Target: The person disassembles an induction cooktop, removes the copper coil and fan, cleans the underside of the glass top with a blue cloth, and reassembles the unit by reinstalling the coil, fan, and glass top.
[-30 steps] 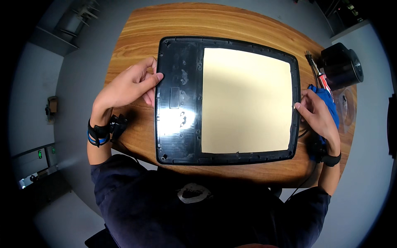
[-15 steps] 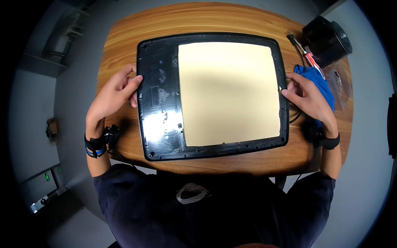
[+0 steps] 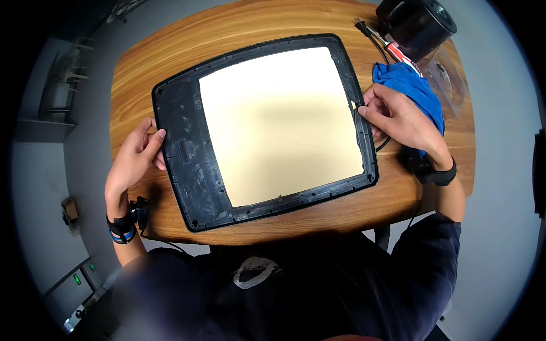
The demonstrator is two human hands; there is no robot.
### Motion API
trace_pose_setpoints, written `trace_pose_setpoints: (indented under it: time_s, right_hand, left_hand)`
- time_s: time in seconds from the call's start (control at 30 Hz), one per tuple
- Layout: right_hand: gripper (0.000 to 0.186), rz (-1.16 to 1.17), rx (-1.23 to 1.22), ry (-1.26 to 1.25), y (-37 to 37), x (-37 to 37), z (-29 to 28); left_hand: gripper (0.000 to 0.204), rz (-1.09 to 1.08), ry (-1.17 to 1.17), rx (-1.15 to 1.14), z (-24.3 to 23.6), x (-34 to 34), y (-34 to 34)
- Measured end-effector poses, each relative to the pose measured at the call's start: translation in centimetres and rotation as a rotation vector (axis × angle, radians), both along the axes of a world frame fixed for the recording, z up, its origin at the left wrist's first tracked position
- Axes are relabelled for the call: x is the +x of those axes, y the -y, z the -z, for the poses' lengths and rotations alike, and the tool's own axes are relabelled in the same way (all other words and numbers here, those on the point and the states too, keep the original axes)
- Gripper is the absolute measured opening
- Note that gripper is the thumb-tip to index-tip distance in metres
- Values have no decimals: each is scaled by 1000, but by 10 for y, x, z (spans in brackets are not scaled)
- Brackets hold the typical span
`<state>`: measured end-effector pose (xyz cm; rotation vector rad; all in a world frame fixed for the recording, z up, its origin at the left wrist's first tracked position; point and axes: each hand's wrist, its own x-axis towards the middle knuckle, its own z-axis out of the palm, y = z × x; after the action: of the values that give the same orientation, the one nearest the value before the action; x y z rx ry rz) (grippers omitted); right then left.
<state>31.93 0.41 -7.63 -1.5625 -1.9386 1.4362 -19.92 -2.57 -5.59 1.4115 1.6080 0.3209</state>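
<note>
A black plastic panel (image 3: pixel 183 128) with rounded corners and a pale yellow sheet (image 3: pixel 284 128) set in it is held between my hands over the wooden table. It sits at a slant, its right side farther from me than its left. My left hand (image 3: pixel 133 156) grips the left rim, thumb on top and fingers partly hidden beneath. At the right rim, my right hand (image 3: pixel 401 116) pinches the edge beside a small notch in the sheet; some of its fingers are out of sight under the panel. Whether the panel rests on the table is unclear.
Right of my right hand lies a crumpled blue cloth (image 3: pixel 412 88), with a red-handled tool (image 3: pixel 401 55) and a black plug cable (image 3: pixel 369 34) beyond it. A black cylindrical object (image 3: pixel 415 25) stands at the far right, near a clear plastic tray (image 3: pixel 449 85).
The panel has turned counterclockwise and shifted left in the picture, both hands staying on its edges. The whole view has shifted too, with the table and its objects displaced leftward.
</note>
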Motion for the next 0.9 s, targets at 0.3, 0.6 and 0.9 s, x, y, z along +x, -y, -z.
trace_pose_setpoints:
  time_s: [0.3,0.6,0.9]
  right_hand:
    - [18,16,106,41,10,4,-3]
    - [12,-36,424,250,11,-9,-11]
    - [15,98,445,177,3,-7,-29]
  left_hand:
    - [23,13,-12,11,2,-1,0]
    - [25,2,70,30,1,-3,-3]
    - [29,-24,76,207,-13,7,4]
